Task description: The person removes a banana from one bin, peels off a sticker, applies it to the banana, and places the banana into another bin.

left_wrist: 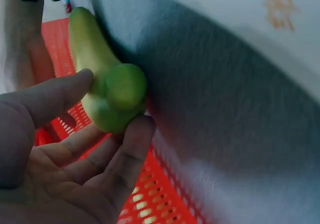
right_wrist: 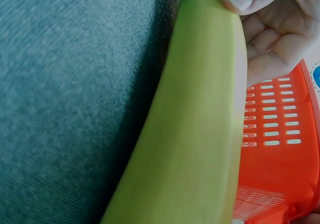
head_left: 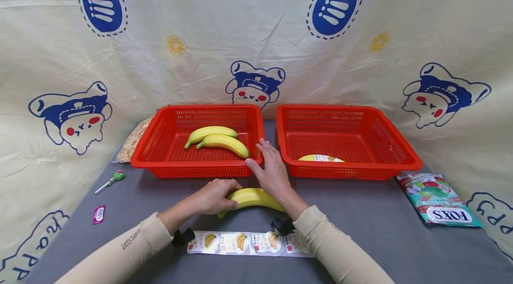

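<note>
At the far left of the grey worktop [head_left: 380, 230] lie a green-topped lollipop [head_left: 111, 180] and, nearer the person, a small pink sachet [head_left: 98, 214], with a bag of pale snacks [head_left: 134, 140] tucked behind the left red basket [head_left: 160, 141]. That basket holds two bananas [head_left: 218, 138] lying side by side. In front of it, on the worktop, lies a third banana [head_left: 256, 197]; the left hand [head_left: 214, 196] curls over its stem end, and the left wrist view shows thumb and fingers wrapped about the greenish tip. The right hand [head_left: 270, 169] reaches across above the banana with fingers stretched out flat, its fingertips resting on the near right corner rim of the left basket; whether the palm also touches the fruit is hard to tell. Close to the person lies a strip of banana-printed packets [head_left: 244, 243]. Further right stands the right red basket [head_left: 384, 141], with a yellow round packet [head_left: 320, 158] inside, and beside it on the worktop a green FOXS candy bag [head_left: 438, 200].
</note>
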A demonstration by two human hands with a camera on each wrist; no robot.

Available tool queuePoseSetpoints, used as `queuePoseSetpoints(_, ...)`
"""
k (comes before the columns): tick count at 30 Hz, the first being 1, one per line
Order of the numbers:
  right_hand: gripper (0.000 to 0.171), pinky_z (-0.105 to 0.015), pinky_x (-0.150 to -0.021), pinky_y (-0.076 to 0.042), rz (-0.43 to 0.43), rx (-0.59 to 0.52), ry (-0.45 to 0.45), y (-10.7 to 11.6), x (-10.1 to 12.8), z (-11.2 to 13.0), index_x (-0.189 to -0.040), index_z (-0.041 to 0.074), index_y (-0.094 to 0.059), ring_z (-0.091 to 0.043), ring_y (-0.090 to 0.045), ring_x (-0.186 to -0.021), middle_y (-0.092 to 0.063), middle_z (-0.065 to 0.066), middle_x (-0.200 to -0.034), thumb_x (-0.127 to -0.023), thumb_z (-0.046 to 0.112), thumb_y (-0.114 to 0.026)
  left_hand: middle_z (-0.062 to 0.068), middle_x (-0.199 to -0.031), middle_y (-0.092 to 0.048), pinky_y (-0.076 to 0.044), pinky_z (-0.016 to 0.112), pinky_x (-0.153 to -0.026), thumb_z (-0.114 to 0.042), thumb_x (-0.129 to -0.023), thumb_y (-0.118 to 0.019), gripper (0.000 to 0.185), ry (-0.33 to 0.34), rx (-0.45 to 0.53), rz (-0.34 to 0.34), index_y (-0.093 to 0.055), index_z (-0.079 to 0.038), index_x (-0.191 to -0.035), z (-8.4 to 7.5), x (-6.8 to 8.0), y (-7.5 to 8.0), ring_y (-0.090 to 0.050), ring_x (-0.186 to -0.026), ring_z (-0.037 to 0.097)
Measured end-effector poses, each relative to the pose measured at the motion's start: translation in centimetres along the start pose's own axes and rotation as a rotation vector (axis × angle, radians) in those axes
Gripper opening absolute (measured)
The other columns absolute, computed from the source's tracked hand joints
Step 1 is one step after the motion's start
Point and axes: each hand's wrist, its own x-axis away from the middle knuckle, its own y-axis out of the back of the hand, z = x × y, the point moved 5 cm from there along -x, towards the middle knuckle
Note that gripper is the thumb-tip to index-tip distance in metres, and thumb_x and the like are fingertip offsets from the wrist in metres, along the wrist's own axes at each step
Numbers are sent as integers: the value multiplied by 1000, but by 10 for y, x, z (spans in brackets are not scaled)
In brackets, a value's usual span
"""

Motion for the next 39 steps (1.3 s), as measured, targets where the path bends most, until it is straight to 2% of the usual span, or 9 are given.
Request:
queuePoseSetpoints(4,61,-49,-113,-26,8,-1,4,-1,0,0,-138,6,-46,-25,-29,-143,-37,-4,-151,-88,36,-63,4,-100,-67,-44,31,-74,-14,-81,-72,37,-34,-1,-11,-63,-5,-116,0,-3,-6,-55,-84,14)
queuePoseSetpoints(9,62,-49,-113,-27,14,-6,-14,-3,1,0,-139,8,-45,-24,-28,-143,-36,-2,-152,-87,37,-63,4,-102,-66,-46,34,-78,-13,-81,-72,36,-31,47,-49,-62,-6,-115,1,-6,-12,-56,-86,14)
queuePoseSetpoints(15,63,-49,-113,-26,23,-10,-32,-4,1,-2,-140,9,-43,-24,-26,-144,-34,-1,-153,-88,37,-62,3,-101,-66,-46,31,-78,-13,-81,-72,36,-24,68,-84,-62,-7,-114,4,-5,-16,-56,-85,12)
queuePoseSetpoints(22,62,-49,-113,-27,10,-23,-18,-2,1,-1,-139,8,-44,-24,-26,-144,-35,-2,-153,-88,37,-63,3,-101,-66,-46,33,-77,-13,-80,-73,37,-31,76,-100,-61,-6,-114,5,-4,-16,-56,-86,11)
queuePoseSetpoints(25,62,-48,-113,-26,15,-25,-16,-3,0,-2,-139,8,-44,-24,-26,-144,-34,-2,-153,-88,37,-63,4,-104,-65,-46,37,-81,-14,-80,-73,39,-23,74,-109,-61,-6,-116,4,-3,-15,-57,-89,14)
queuePoseSetpoints(30,62,-50,-113,-26,24,-40,-24,0,3,-2,-141,9,-42,-24,-24,-145,-33,-2,-154,-88,35,-62,6,-109,-62,-44,42,-88,-19,-79,-73,44,-18,33,-183,-59,-7,-119,-3,3,-10,-55,-99,20)
queuePoseSetpoints(35,60,-53,-111,-28,-1,-27,67,14,15,9,-140,10,-43,-25,-26,-143,-34,-4,-153,-88,33,-63,4,-107,-61,-45,35,-83,-20,-78,-74,42,-34,38,-297,-61,-11,-117,-19,10,-5,-50,-96,17)
queuePoseSetpoints(39,57,-56,-106,-34,-33,-25,170,33,32,17,-136,8,-46,-28,-33,-136,-39,-9,-148,-86,27,-66,1,-106,-61,-43,31,-80,-18,-79,-74,37,-53,67,-334,-63,-13,-114,-33,16,-8,-48,-95,14)
